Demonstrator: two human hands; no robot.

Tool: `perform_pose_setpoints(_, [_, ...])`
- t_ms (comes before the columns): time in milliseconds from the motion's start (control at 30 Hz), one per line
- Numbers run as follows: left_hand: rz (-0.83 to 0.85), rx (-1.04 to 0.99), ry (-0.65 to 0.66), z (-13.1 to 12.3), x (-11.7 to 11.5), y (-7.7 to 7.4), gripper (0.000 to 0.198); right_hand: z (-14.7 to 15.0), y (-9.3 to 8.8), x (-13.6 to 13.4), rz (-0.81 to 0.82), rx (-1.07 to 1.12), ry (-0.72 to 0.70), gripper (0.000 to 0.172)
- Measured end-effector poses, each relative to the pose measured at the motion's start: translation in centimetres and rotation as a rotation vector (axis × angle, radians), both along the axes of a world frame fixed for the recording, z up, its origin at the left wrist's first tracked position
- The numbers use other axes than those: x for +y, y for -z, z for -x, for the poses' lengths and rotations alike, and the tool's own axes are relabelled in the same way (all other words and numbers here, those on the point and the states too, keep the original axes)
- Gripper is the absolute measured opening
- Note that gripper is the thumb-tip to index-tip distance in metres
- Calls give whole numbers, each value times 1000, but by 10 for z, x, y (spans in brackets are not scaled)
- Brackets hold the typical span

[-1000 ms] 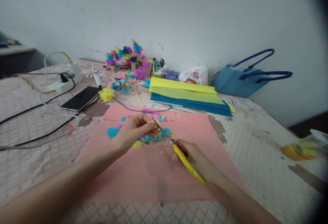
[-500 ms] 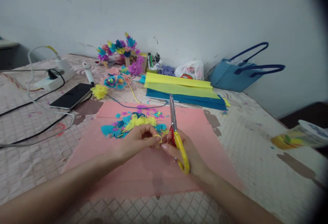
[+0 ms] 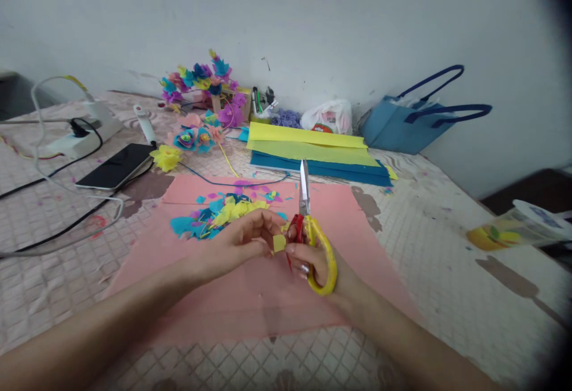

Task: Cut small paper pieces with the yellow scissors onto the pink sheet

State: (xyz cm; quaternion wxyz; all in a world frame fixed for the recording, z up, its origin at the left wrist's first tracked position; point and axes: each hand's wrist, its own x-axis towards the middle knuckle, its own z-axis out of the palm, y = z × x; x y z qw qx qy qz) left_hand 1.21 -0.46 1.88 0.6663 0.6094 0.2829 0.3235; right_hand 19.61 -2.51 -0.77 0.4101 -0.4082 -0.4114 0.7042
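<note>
A small piece of yellow paper [image 3: 279, 243] sits upright between my two hands, at the fingertips of my left hand [image 3: 243, 241]. The left fingers are curled together at its edge, and the right thumb tip reaches its other side. My right hand [image 3: 315, 258] is closed around a pair of scissors [image 3: 328, 260] with red and yellow handles. Their metal blades point away from me and look closed. Just beyond my left hand lies a heap of paper scraps [image 3: 223, 212] in yellow, blue and purple, on a pink paper sheet [image 3: 214, 313].
Yellow and blue paper sheets [image 3: 313, 149] lie behind the pink sheet. Paper flowers [image 3: 196, 137], a phone [image 3: 116, 166] and a power strip [image 3: 83, 137] with cables are on the left. A blue bag [image 3: 402, 126] and a plastic cup [image 3: 504, 233] stand or lie on the right.
The yellow piece between my hands now shows its flat face instead of a thin curled edge. The scissors have turned slightly in my right hand. The whole view has shifted a little.
</note>
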Motion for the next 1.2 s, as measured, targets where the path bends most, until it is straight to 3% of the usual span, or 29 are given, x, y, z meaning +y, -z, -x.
perform_pose_setpoints(100, [-126,-30,71,4,1,0,35,-1,2,1,82,102,-70,25])
perform_pose_setpoints(233, [-181,11,26,3,1,3,12,2,-3,-1,130,119,-140,25])
perform_pose_setpoints(300, [-145,43,-30,1,2,3,3,3,-4,-2,125,99,-136,24])
perform_pose_setpoints(467, [-23,125,-121,-2,5,5,12,2,-4,-1,-52,-25,-31,27])
perform_pose_setpoints(667, [-14,134,-81,-6,1,11,15,4,-12,-4,-138,-265,58,28])
perform_pose_setpoints(867, [55,152,-101,-5,1,8,22,4,-16,-3,-147,-322,75,29])
perform_pose_setpoints(1033, [76,201,-27,-2,3,8,20,3,-15,-3,-147,-296,50,35])
perform_pose_setpoints(1200, [132,91,-213,1,7,8,21,-2,-8,-3,-206,-223,-38,34])
